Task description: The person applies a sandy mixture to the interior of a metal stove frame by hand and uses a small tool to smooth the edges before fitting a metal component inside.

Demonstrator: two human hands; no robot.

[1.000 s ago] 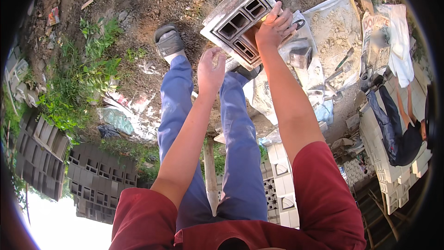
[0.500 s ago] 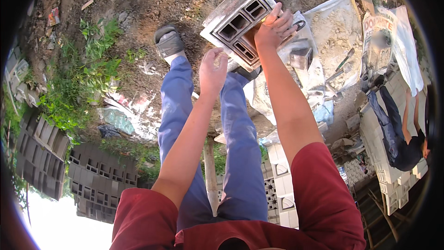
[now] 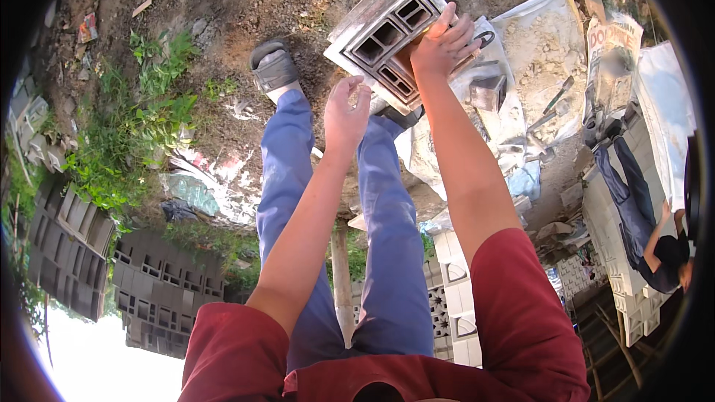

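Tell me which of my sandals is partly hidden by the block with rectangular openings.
Your right sandal: only part of it shows, by the lower corner of the block. Your left sandal is clear of it, farther left.

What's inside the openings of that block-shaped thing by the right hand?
The block-shaped thing shows greyish inner walls and dark shadow in its rectangular openings. Deeper down is too dark to tell. The right hand covers part of its right edge, hiding what lies beneath.
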